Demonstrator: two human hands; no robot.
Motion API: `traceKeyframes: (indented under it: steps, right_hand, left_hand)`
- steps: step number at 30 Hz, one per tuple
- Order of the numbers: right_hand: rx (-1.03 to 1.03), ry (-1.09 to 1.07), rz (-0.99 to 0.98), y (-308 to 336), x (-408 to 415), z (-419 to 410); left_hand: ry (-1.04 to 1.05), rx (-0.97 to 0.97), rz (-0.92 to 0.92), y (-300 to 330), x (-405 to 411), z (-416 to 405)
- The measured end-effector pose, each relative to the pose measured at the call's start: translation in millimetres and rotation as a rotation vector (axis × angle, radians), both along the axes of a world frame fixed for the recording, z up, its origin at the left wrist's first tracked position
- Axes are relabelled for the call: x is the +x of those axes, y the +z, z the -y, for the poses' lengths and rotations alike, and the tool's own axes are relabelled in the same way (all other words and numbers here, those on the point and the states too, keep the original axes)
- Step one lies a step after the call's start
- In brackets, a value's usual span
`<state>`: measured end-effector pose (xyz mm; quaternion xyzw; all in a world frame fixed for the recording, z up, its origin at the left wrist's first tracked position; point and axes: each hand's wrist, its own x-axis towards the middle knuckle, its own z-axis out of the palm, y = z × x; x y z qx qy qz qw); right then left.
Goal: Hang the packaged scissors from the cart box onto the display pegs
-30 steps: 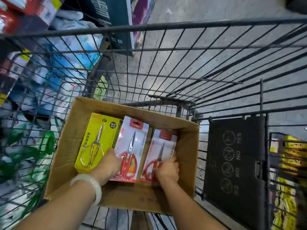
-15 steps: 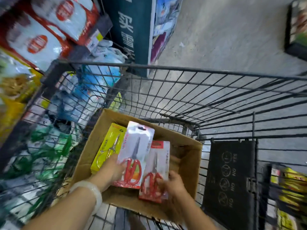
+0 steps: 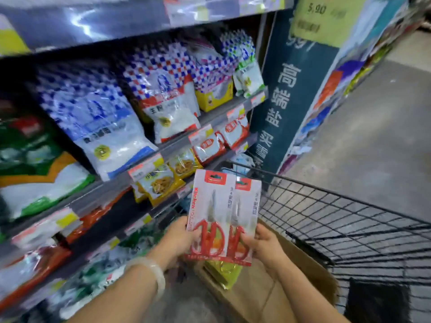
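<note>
Two white packs of red-handled scissors are held upright side by side above the cardboard box [image 3: 303,271] in the cart. My left hand [image 3: 179,238] grips the lower left edge of the front scissors pack [image 3: 210,206]. My right hand [image 3: 263,245] grips the lower right of the second scissors pack [image 3: 247,206], which sits partly behind the first. A yellow scissors pack [image 3: 224,273] lies in the box below them. No display pegs are visible.
Shelves [image 3: 177,141] full of bagged food run along the left, close to the packs. The black wire cart [image 3: 338,220] stretches to the right. A dark blue end panel [image 3: 286,108] stands behind the cart, with grey floor [image 3: 373,136] beyond.
Both hands have lifted the two red scissors packs out of the box and brought them together upright. The view has swung up from the cart to the shelves.
</note>
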<state>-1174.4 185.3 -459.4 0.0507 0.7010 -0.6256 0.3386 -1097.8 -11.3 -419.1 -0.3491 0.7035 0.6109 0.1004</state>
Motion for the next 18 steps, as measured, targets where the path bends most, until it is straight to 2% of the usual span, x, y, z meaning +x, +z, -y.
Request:
traceKeyframes:
  steps: [3, 7, 12, 18]
  right_hand:
    - [0.001, 0.199, -0.095, 37.0, 39.7, 49.0]
    - [-0.014, 0.402, -0.186, 70.0, 122.4, 118.0]
    - [-0.05, 0.665, -0.284, 87.4, 261.8, 216.0]
    - [-0.125, 0.984, -0.392, 106.1, 463.7, 337.3]
  left_hand:
    - [0.096, -0.013, -0.069, 19.4, 64.6, 47.8]
    - [0.267, -0.07, -0.1, 29.9, 190.9, 108.3]
    - [0.482, -0.147, -0.154, 56.8, 383.6, 161.5]
    - [0.918, -0.186, -0.186, 78.6, 632.8, 198.8]
